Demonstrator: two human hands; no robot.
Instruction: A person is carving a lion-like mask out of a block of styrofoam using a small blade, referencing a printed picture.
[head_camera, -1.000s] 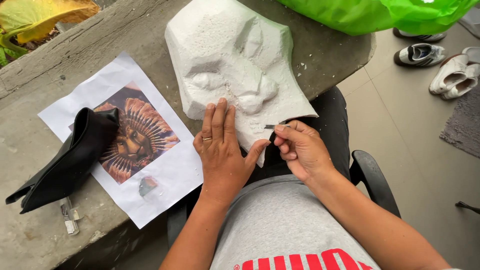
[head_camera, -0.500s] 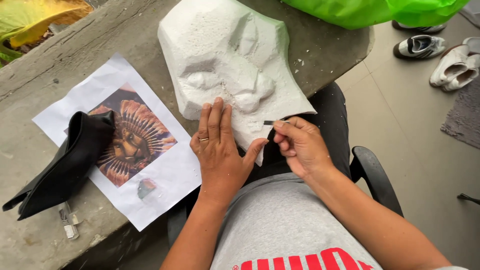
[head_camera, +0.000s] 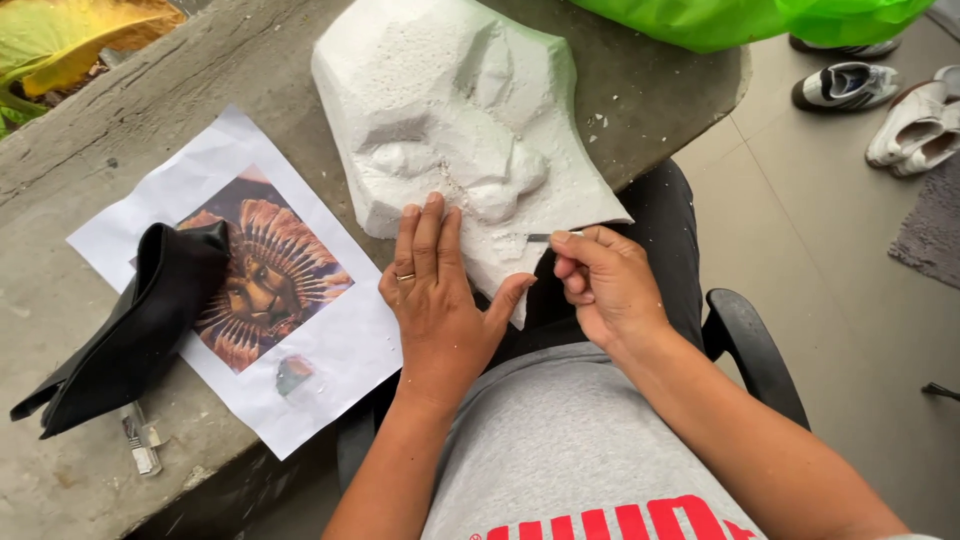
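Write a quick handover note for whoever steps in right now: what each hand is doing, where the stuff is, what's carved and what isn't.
Left hand: flat on the lower edge of the white foam block, steadying it.
Right hand: pinching a small blade, tip against the foam's lower part.
Foam lies on the concrete table, overhanging toward the lap.
Reference picture lies left of it, with a black pouch partly on top.
Done: rough face relief, with brow, eye and nose shapes.
Left: surfaces look coarse, no fine detail.

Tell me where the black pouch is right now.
In the head view, the black pouch lies left on the concrete table, overlapping the printed picture sheet, left of the left hand.
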